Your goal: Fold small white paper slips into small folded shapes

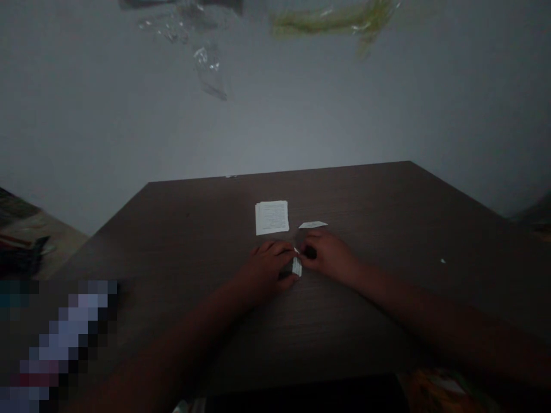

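Observation:
A small folded piece of printed paper (297, 267) is on the dark table between my two hands. My left hand (269, 265) is closed on its left side, with the thumb at the near end and the fingertips at the far end. At the paper's upper right, my right hand (327, 253) pinches the edge between thumb and forefinger. Just beyond the right hand lies another folded paper piece (313, 225) with slanted ends. A stack of square printed paper sheets (273, 217) rests farther back, slightly left.
The brown wooden table (193, 212) meets a pale wall (275, 126) at its far edge. A tiny white scrap (442, 261) lies to the right. A pixelated device-like object (69, 338) is at the lower left. Clear and yellow tape (327, 22) clings to the wall.

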A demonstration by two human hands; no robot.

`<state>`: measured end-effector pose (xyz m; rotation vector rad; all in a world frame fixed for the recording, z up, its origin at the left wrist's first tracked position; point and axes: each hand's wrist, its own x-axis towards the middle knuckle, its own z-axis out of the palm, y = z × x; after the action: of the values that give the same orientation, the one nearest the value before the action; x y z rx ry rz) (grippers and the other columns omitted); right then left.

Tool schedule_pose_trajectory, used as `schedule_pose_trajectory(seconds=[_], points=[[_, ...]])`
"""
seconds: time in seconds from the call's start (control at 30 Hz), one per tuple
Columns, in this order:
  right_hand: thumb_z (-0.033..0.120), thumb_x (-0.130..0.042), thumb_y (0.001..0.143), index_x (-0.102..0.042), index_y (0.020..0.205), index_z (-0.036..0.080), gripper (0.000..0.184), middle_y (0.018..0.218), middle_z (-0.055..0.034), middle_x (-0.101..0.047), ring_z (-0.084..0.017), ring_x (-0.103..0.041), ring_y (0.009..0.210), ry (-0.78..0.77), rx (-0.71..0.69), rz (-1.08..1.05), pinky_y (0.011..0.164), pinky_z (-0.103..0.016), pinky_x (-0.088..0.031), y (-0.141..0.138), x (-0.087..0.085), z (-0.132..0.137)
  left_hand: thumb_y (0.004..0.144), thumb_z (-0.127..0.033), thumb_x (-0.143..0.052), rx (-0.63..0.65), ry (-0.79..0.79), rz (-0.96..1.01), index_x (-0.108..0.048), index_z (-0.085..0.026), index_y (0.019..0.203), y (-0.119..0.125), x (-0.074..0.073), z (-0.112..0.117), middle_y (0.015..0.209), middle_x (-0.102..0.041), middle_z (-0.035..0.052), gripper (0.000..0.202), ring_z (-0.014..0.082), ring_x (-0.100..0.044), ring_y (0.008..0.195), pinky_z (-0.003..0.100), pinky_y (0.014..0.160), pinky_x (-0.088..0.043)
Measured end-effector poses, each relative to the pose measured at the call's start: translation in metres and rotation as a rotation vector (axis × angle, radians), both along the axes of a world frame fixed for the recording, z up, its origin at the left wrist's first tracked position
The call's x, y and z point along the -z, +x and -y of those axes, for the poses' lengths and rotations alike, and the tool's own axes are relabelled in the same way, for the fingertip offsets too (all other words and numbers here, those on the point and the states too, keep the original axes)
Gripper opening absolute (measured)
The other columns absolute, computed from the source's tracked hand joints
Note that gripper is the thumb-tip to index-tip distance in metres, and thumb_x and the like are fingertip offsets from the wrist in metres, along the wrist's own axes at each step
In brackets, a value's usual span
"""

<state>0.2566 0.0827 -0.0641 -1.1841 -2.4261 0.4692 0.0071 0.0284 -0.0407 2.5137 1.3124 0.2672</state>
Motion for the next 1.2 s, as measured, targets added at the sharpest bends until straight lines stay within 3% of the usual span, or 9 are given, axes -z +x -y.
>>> schedule_pose_trajectory(seconds=[0.13, 0.37, 0.57, 0.7, 1.0, 1.2], points=[[0.022, -0.094, 0.101, -0.084, 0.096, 0.024, 0.012, 0.107, -0.0084, -0.083, -0.029, -0.078, 0.105, 0.021, 0.013, 0.017, 0.095, -0.041, -0.060, 0.002, 0.000, -0.006, 0.110, -0.028, -0.089, -0.022, -0.019, -0.020, -0.080, -0.025, 0.162, 0.001, -0.002, 0.000, 0.168, -0.078, 0.0160, 0.053, 0.0451, -0.070, 0.160, 0.070, 0.135, -0.058], [0.020, -0.092, 0.101, -0.085, 0.100, 0.024, 0.009, 0.111, -0.0097, -0.084, -0.031, -0.081, 0.111, -0.002, -0.048, 0.003, 0.098, -0.042, -0.063, 0.006, 0.001, 0.010, 0.107, -0.029, -0.090, -0.033, -0.024, -0.001, -0.082, -0.024, 0.159, 0.000, 0.002, -0.002, 0.168, -0.078, 0.0153, 0.053, 0.0449, -0.071, 0.157, 0.066, 0.135, -0.058], [0.020, -0.088, 0.104, -0.085, 0.098, 0.025, 0.009, 0.108, -0.0076, -0.085, -0.029, -0.080, 0.107, 0.025, -0.026, -0.013, 0.097, -0.042, -0.062, 0.003, 0.003, -0.002, 0.109, -0.028, -0.088, -0.011, -0.034, 0.012, -0.081, -0.026, 0.160, 0.000, 0.006, -0.005, 0.168, -0.077, 0.0153, 0.051, 0.0448, -0.068, 0.162, 0.071, 0.135, -0.057], [0.019, -0.086, 0.106, -0.086, 0.099, 0.024, 0.008, 0.107, -0.0091, -0.085, -0.030, -0.080, 0.108, 0.043, -0.009, -0.005, 0.097, -0.041, -0.060, 0.000, 0.006, -0.007, 0.107, -0.027, -0.092, -0.031, -0.024, 0.029, -0.082, -0.024, 0.157, 0.002, 0.006, -0.004, 0.169, -0.078, 0.0157, 0.051, 0.0457, -0.070, 0.160, 0.069, 0.135, -0.058], [0.011, -0.085, 0.104, -0.091, 0.103, 0.023, 0.014, 0.106, -0.0080, -0.085, -0.026, -0.079, 0.100, -0.007, -0.144, -0.039, 0.090, -0.036, -0.059, 0.013, 0.003, -0.006, 0.115, -0.021, -0.082, 0.111, -0.060, 0.005, -0.087, -0.029, 0.150, -0.011, 0.004, -0.008, 0.168, -0.084, 0.0117, 0.036, 0.0385, -0.074, 0.160, 0.067, 0.137, -0.050], [0.010, -0.083, 0.106, -0.088, 0.095, 0.024, 0.018, 0.100, -0.0059, -0.083, -0.024, -0.077, 0.096, 0.004, -0.122, -0.021, 0.087, -0.035, -0.055, 0.009, 0.002, -0.009, 0.114, -0.020, -0.085, 0.122, -0.078, -0.004, -0.091, -0.030, 0.143, -0.011, 0.001, -0.010, 0.167, -0.085, 0.0098, 0.032, 0.0393, -0.076, 0.158, 0.065, 0.133, -0.052]])
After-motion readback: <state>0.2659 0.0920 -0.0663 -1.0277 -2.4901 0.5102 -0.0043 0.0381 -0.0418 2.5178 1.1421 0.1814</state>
